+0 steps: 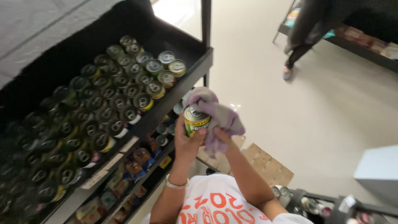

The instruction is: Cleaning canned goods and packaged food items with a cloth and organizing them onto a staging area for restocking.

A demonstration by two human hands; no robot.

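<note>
The left hand (185, 143) is wrapped around a green and yellow can (194, 120), held upright in front of the shelf (182, 83). The right hand (219, 135) presses a grey cloth (217, 112) against the can's top and side. The shelf tray holds rows of upright cans (124, 95), with smaller tins (161, 135) on the lower shelf.

Head camera looks down, close
</note>
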